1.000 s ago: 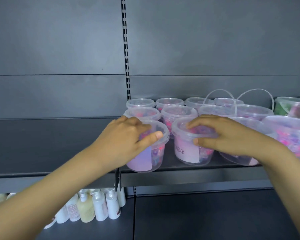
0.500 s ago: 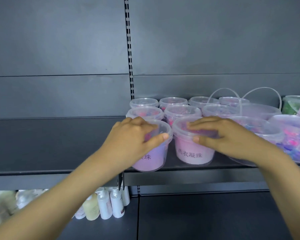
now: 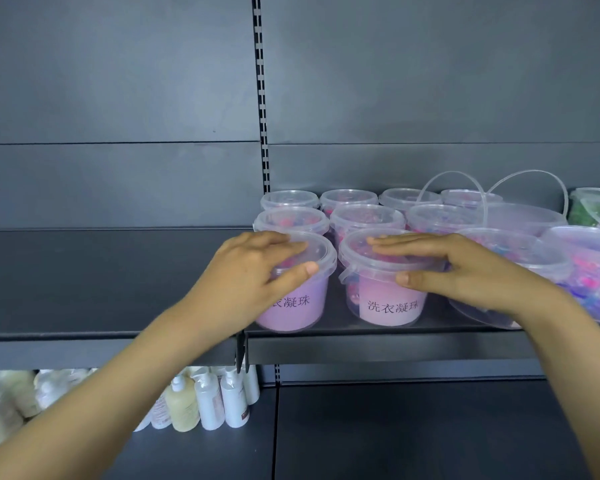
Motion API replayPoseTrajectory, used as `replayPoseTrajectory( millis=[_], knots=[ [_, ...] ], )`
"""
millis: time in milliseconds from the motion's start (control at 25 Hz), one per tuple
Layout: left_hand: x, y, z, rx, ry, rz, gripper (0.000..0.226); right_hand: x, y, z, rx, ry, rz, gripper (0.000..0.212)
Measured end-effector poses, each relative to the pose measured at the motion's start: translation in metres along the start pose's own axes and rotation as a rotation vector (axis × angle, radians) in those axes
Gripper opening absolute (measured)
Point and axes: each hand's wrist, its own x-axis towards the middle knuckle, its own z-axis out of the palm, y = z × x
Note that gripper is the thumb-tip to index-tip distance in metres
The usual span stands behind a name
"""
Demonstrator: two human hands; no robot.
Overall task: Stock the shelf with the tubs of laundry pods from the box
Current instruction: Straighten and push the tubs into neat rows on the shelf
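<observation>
Two small clear tubs of pink and purple laundry pods stand at the front edge of the dark shelf (image 3: 111,282). My left hand (image 3: 253,271) grips the lid rim of the left tub (image 3: 302,303), thumb in front, fingers over the top. On the right tub (image 3: 385,296) lies my right hand (image 3: 465,268), fingers flat across the lid, thumb against its front. Both pink labels with Chinese characters face me. Behind them stand two rows of matching small tubs (image 3: 364,220). The box is out of view.
Larger clear tubs with hoop handles (image 3: 520,220) crowd the shelf to the right, one (image 3: 510,261) under my right forearm. A green-filled tub (image 3: 593,206) sits far right. The shelf's left half is bare. White and cream bottles (image 3: 205,403) line the lower shelf.
Both front tubs have been turned so their labels now face forward. My hands stay on the same lids; the right fingers have flattened across the top.
</observation>
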Motion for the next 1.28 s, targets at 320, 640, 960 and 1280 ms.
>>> replayPoseTrajectory(
  millis=[320, 640, 960, 1280],
  knots=[
    [0.006, -0.02, -0.012, -0.225, -0.21, 0.076, 0.067, 0.007, 0.0, 0.014, -0.07, 0.087, -0.063, 0.041],
    [0.004, -0.012, -0.002, -0.176, -0.057, 0.132, 0.081, 0.011, -0.002, 0.006, -0.09, 0.066, -0.029, 0.035],
    [0.016, 0.001, -0.023, -0.086, -0.298, 0.067, 0.054, 0.014, -0.028, -0.007, -0.293, -0.063, 0.124, 0.035],
    [0.01, 0.026, -0.047, 0.237, -0.35, 0.013, 0.048, -0.018, -0.055, -0.01, -0.875, -0.089, 0.219, 0.044]
  ],
)
